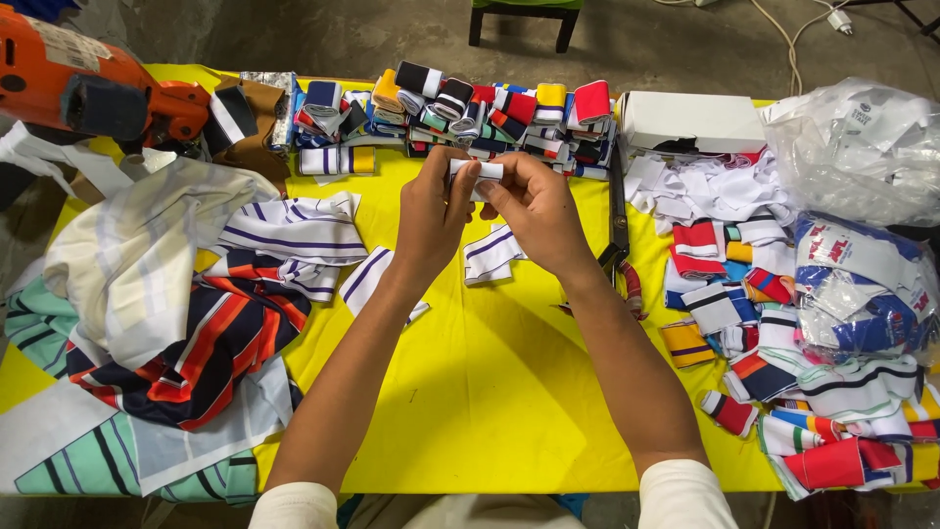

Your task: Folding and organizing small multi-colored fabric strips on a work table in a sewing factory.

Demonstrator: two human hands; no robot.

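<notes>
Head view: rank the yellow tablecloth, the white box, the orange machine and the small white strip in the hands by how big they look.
1. Yellow tablecloth, by far the largest.
2. Orange machine and white box: look about alike; the machine is cut off by the frame edge, so no ranking between them.
3. Small white strip, pinched between left hand and right hand, the smallest.

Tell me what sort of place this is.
Probably a garment workshop's cutting or sorting table: a yellow-covered table holds rows of folded striped knit trims, loose striped fabric pieces and an orange cutting machine.

Bare yellow tabletop (490, 392) between forearms passable; fabric pile (186, 323) blocks left, collar heap (803, 372) right, scissors (619, 235) perhaps.
</notes>
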